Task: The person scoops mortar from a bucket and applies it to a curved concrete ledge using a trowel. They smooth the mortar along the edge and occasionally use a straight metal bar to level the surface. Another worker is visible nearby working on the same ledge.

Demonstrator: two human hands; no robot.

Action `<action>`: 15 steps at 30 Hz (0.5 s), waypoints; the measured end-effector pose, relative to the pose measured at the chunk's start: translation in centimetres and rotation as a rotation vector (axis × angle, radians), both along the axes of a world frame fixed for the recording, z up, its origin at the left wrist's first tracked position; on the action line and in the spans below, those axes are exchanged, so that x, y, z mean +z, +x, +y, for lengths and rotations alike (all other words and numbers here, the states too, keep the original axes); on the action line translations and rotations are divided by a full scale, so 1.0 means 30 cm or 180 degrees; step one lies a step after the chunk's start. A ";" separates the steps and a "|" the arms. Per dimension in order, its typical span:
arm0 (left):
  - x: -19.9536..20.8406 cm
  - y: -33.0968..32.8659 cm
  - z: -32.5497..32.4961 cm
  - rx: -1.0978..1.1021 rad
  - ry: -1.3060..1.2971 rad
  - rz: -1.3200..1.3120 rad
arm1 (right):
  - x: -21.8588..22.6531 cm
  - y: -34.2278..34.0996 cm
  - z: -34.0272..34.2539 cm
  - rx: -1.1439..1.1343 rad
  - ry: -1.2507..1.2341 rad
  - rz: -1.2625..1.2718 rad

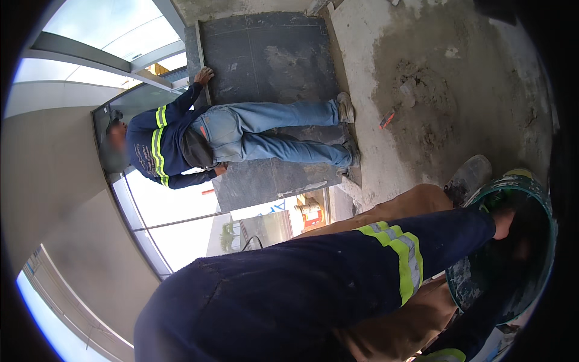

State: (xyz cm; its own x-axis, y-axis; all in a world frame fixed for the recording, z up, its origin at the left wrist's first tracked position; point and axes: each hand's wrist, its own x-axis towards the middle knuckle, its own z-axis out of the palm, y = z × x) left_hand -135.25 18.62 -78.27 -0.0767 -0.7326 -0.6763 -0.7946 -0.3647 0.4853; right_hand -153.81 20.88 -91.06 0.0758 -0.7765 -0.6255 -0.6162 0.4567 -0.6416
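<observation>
The scene appears turned sideways, with the floor toward the right. My right arm, in a dark blue sleeve with yellow-and-silver reflective bands, reaches into a green bucket (553, 232) smeared with grey. Only the wrist and part of my right hand (503, 223) show inside the rim; shadow hides the fingers and anything they touch. A bright green item (490, 202) lies by the wrist, its kind unclear. Part of my other sleeve (476, 329) shows below the bucket, with my left hand hidden. The bucket stands by my grey-dusted boot (470, 178) and brown trousers (386, 208).
A co-worker (181, 136) in jeans faces a dark tiled wall (271, 60), one hand on its edge strip (201, 60). Wet grey mortar (425, 99) is heaped on the concrete floor (368, 78), beside a red-handled tool (386, 119). Glass panes (169, 199) stand beyond.
</observation>
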 end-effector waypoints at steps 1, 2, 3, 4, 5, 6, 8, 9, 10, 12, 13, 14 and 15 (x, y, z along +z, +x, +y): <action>-0.053 -0.002 -0.015 -0.0139 0.0108 -0.0013 | 0.054 0.053 -0.022 0.0160 -0.0083 0.0070; -0.098 0.001 -0.025 0.0338 0.0206 0.0184 | 0.113 0.110 -0.045 0.0356 -0.0140 0.0133; -0.118 0.037 -0.063 0.0882 0.0237 0.0321 | 0.147 0.177 -0.095 0.0588 -0.0196 0.0139; -0.101 0.047 -0.080 0.1931 0.0366 0.0736 | 0.170 0.210 -0.079 0.0749 -0.0155 0.0225; -0.068 0.037 -0.085 0.2971 0.0531 0.1165 | 0.198 0.224 -0.056 0.0863 -0.0158 0.0303; -0.009 0.004 -0.078 0.2739 0.0647 0.1009 | 0.194 0.197 0.010 0.0634 -0.0611 0.0379; 0.077 -0.018 -0.103 0.2677 0.1113 0.1142 | 0.255 0.184 0.041 0.0236 -0.1318 0.0328; 0.109 -0.011 -0.122 0.2655 0.1314 0.1198 | 0.298 0.200 0.019 0.0014 -0.1537 0.0144; 0.134 -0.003 -0.144 0.2623 0.1452 0.1215 | 0.282 0.193 0.005 -0.0035 -0.1406 0.0113; 0.180 0.014 -0.186 0.2553 0.1585 0.1192 | 0.198 0.151 -0.008 0.0099 -0.0870 0.0214; 0.192 0.019 -0.183 0.2528 0.1710 0.1196 | 0.156 0.132 0.018 0.0132 -0.0689 0.0238; 0.209 0.027 -0.195 0.2532 0.1752 0.1199 | 0.122 0.108 0.010 0.0144 -0.0632 0.0252; 0.217 0.031 -0.201 0.2521 0.1811 0.1203 | 0.117 0.092 0.011 0.0185 -0.0584 0.0273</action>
State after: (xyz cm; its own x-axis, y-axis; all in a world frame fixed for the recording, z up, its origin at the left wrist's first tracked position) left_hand -134.33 12.59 -71.77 0.0081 -0.2467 -0.9691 -0.0609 -0.9674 0.2457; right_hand -151.06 21.19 -87.54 0.0763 -0.8739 -0.4800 -0.6941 0.2991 -0.6548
